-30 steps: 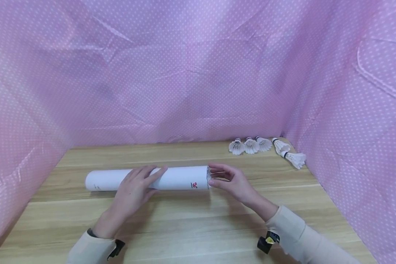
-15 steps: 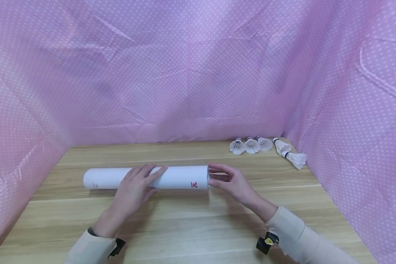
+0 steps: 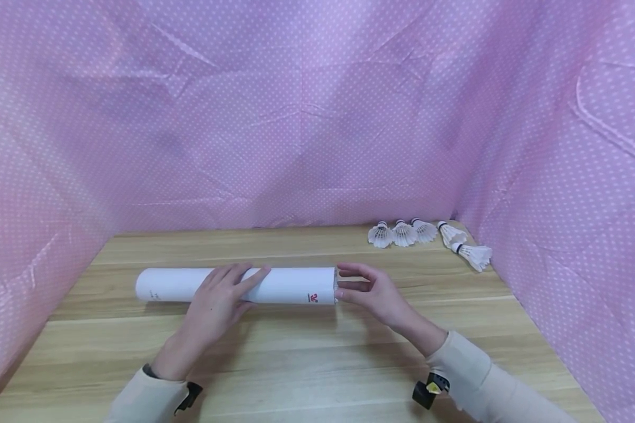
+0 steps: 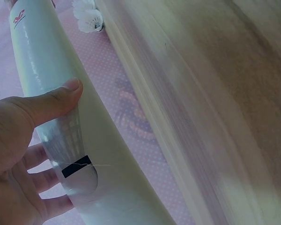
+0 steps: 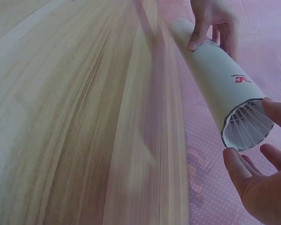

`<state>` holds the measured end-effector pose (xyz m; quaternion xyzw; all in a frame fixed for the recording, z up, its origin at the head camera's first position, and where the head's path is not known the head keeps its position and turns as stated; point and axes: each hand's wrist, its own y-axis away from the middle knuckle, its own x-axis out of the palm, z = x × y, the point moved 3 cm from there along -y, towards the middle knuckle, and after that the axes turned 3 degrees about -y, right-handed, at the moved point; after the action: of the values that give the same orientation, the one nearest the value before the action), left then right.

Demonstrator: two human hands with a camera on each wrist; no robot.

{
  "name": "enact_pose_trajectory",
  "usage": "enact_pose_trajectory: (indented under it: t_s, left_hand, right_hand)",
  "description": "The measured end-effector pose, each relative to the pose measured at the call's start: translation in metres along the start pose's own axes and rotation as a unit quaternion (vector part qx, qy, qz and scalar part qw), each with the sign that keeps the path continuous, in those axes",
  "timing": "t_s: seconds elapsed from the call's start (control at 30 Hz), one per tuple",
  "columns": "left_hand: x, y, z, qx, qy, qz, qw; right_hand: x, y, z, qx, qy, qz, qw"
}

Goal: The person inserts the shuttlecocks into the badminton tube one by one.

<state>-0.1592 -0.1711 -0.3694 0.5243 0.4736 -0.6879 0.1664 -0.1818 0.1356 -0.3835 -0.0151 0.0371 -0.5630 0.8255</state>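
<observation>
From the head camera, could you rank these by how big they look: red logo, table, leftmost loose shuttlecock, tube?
1. Table
2. Tube
3. Leftmost loose shuttlecock
4. Red logo

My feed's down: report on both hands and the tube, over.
Left hand gripping white tube. Right hand at its open end, feathers visible inside. Five shuttlecocks at table's far right, not in the way.
</observation>
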Motion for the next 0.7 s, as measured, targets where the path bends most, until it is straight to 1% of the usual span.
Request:
enact_pose_trajectory:
  t_s: [0.37, 0.7]
  left_hand:
    - [-0.001, -0.0001, -0.0013, -0.012, -0.002, 0.004, 0.9999]
    - [-0.0013, 0.0009, -0.0012, -0.007, -0.003, 0.0, 1.0]
  right_hand:
    - [0.0006, -0.0003, 0.0015, 0.011, -0.01, -0.008, 0.9999]
    - [-0.001, 0.0006, -0.0003, 0.001, -0.011, -0.009, 0.9999]
